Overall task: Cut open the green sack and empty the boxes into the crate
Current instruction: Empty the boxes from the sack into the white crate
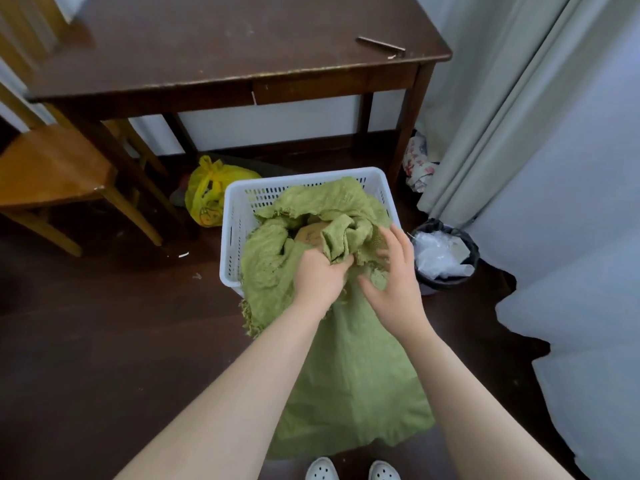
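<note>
The green sack (349, 368) lies on the dark floor with its torn, frayed mouth draped into the white slotted crate (239, 202). Through the opening a brown cardboard box (310, 233) shows inside the sack; other boxes are hidden. My left hand (320, 277) is closed on a bunched fold of the sack's fabric at the crate's near edge. My right hand (394, 271) hovers just right of it with fingers spread, over the sack cloth, holding nothing.
A dark wooden table (242, 60) stands behind the crate with a thin dark tool (381, 46) near its right corner. A wooden chair (52, 168) is left, a yellow plastic bag (211, 192) beside the crate, a black-lined bin (445, 258) right, curtains (519, 116) far right.
</note>
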